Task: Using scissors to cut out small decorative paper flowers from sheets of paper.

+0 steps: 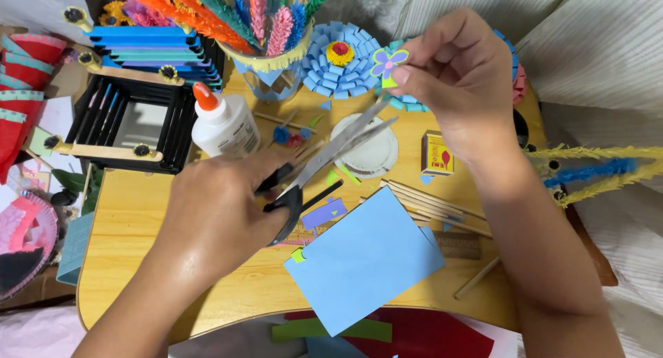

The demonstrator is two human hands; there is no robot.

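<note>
A low wooden table (138, 213) with rounded corners fills the middle of the view, its yellowish top evenly lit. It stands on pale, ribbed white fabric (608, 61) that spreads along the right side and the top edge. Red and green paper sheets (414, 334) lie below the table's near edge.

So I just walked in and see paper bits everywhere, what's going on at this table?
A person is doing paper craft at a small wooden table. The left hand holds black-handled scissors, blades pointing toward the right hand, which pinches a small purple paper flower on a green backing. A light blue sheet, a glue bottle, a small box and wooden sticks lie below.
</note>
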